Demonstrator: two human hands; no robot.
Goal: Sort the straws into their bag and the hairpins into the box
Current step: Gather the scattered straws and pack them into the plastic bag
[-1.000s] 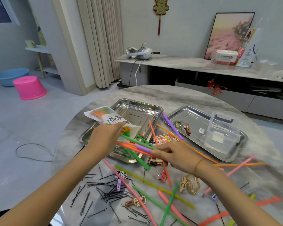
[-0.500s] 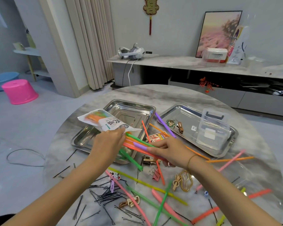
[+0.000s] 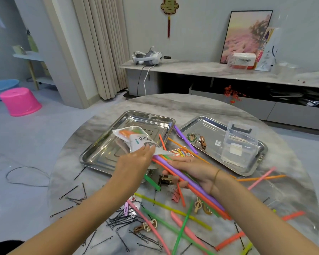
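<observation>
Straws [image 3: 182,177] of purple, orange and green plastic lie bunched across the right hand [image 3: 195,174], whose palm faces up with the fingers curled round them. Their far tips reach the mouth of the white printed plastic bag [image 3: 136,139]. The left hand [image 3: 136,162] holds that bag by its open end above the left steel tray [image 3: 103,150], fingers nearly straight on top, thumb hidden. The clear plastic box [image 3: 239,144] stands in the right steel tray [image 3: 201,126]. Black wire hairpins [image 3: 118,220] and more loose straws [image 3: 173,211] lie scattered on the round marble surface [image 3: 191,105].
</observation>
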